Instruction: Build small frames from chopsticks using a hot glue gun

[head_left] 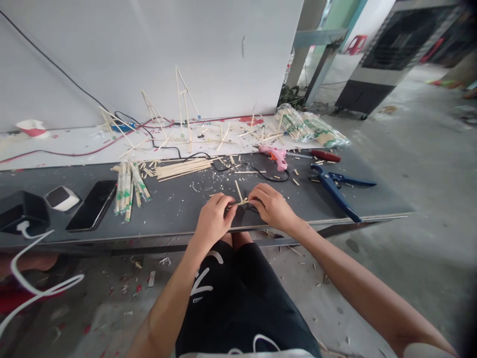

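Observation:
Just above the table's front edge, my left hand (pixel 215 216) and my right hand (pixel 272 205) meet over a small joined piece of thin wooden sticks (pixel 239 191). One stick points up and away from me, and shorter ones run crosswise between my fingertips. Both hands pinch the piece, left thumb and fingers on one end, right fingers on the other. Exactly how the sticks are joined is too small to tell. Beyond my hands lie a pink glue gun (pixel 275 157) and a pile of loose wooden sticks (pixel 182 169). Blue-handled cutters (pixel 337 191) rest to the right.
Wrapped chopsticks (pixel 124 186), a black phone (pixel 92 205) and a white device (pixel 62 198) lie left. Stick frames (pixel 184 107) stand on the white rear ledge. Bagged sticks (pixel 313 127) and a red-handled tool (pixel 326 156) are at right. Cords cross the table; scraps litter it.

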Action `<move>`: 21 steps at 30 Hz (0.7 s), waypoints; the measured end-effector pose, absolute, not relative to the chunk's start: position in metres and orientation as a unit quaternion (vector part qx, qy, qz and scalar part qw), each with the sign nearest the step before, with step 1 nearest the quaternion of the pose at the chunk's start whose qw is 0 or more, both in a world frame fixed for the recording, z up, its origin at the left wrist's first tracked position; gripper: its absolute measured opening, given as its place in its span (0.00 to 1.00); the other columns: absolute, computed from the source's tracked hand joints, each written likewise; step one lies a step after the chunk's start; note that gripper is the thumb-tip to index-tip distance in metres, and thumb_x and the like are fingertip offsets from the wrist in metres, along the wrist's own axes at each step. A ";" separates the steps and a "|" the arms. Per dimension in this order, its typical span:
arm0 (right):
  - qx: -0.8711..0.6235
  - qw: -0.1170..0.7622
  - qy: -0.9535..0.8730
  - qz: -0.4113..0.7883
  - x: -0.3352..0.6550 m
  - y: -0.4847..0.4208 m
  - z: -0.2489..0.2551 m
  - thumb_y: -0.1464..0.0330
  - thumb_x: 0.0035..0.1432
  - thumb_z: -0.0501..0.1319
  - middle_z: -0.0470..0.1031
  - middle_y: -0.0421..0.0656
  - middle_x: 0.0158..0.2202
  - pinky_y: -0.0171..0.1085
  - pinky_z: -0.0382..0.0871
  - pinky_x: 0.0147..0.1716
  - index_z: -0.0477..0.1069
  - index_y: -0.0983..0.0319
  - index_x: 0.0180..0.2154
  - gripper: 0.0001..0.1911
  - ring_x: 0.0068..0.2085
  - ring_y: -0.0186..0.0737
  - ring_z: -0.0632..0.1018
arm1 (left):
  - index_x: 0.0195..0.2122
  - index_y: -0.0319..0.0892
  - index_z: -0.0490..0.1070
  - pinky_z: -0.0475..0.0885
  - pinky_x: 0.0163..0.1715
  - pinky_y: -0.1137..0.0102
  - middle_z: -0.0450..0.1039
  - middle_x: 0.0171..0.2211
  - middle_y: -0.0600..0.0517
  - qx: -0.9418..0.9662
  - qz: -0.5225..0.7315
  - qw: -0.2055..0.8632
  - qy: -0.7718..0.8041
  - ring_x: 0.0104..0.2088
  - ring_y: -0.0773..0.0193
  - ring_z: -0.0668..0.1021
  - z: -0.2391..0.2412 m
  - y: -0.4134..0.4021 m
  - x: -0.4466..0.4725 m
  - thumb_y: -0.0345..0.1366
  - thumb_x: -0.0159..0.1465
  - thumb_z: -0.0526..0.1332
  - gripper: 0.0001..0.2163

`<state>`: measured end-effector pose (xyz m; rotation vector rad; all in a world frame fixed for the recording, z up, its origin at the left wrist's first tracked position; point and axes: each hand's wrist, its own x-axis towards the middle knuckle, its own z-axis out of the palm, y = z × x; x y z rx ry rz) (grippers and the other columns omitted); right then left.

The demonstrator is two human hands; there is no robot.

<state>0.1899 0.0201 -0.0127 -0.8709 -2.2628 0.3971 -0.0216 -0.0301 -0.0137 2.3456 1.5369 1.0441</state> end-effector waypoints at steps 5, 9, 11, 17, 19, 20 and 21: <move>-0.336 0.341 -0.866 0.144 0.189 0.020 -0.009 0.74 0.67 0.53 0.74 0.47 0.37 0.41 0.67 0.41 0.70 0.59 0.38 0.09 0.40 0.44 0.73 | 0.37 0.43 0.73 0.72 0.39 0.68 0.72 0.34 0.49 0.770 0.361 0.085 0.520 0.38 0.61 0.76 -0.012 -0.030 -0.022 0.31 0.70 0.56 0.07; -0.340 0.350 -0.862 0.135 0.188 0.022 -0.011 0.74 0.66 0.55 0.75 0.46 0.36 0.41 0.67 0.41 0.70 0.59 0.37 0.07 0.40 0.44 0.74 | 0.37 0.43 0.74 0.72 0.40 0.67 0.73 0.34 0.49 0.765 0.356 0.091 0.529 0.39 0.60 0.76 -0.009 -0.022 -0.023 0.29 0.69 0.57 0.07; -0.350 0.350 -0.859 0.128 0.187 0.023 -0.013 0.75 0.65 0.56 0.75 0.46 0.36 0.41 0.67 0.41 0.70 0.60 0.36 0.07 0.40 0.44 0.74 | 0.38 0.43 0.75 0.73 0.41 0.66 0.73 0.35 0.49 0.767 0.341 0.094 0.535 0.40 0.59 0.77 -0.009 -0.014 -0.024 0.29 0.69 0.57 0.07; -0.416 0.326 -0.842 0.110 0.183 0.021 -0.020 0.76 0.62 0.58 0.76 0.45 0.34 0.38 0.65 0.38 0.71 0.61 0.35 0.06 0.38 0.43 0.74 | 0.44 0.42 0.75 0.73 0.44 0.64 0.74 0.40 0.47 0.763 0.331 0.082 0.548 0.43 0.57 0.77 -0.012 0.001 -0.023 0.30 0.68 0.58 0.07; -0.450 0.319 -0.828 0.098 0.182 0.016 -0.021 0.76 0.60 0.60 0.75 0.44 0.33 0.38 0.64 0.36 0.71 0.60 0.34 0.06 0.36 0.42 0.74 | 0.45 0.41 0.75 0.73 0.45 0.64 0.74 0.41 0.46 0.753 0.346 0.073 0.556 0.44 0.57 0.77 -0.012 -0.003 -0.020 0.30 0.68 0.58 0.08; -0.464 0.317 -0.822 0.092 0.181 0.014 -0.021 0.76 0.59 0.60 0.75 0.44 0.32 0.38 0.63 0.35 0.71 0.60 0.33 0.05 0.35 0.43 0.73 | 0.44 0.41 0.75 0.73 0.45 0.63 0.74 0.40 0.46 0.749 0.350 0.072 0.558 0.44 0.57 0.77 -0.012 -0.006 -0.018 0.30 0.68 0.58 0.07; -0.476 0.317 -0.816 0.087 0.180 0.011 -0.021 0.75 0.59 0.61 0.75 0.44 0.31 0.38 0.63 0.34 0.71 0.60 0.33 0.05 0.35 0.43 0.73 | 0.42 0.41 0.75 0.73 0.45 0.63 0.75 0.39 0.46 0.746 0.352 0.074 0.560 0.43 0.57 0.77 -0.011 -0.011 -0.016 0.30 0.68 0.59 0.06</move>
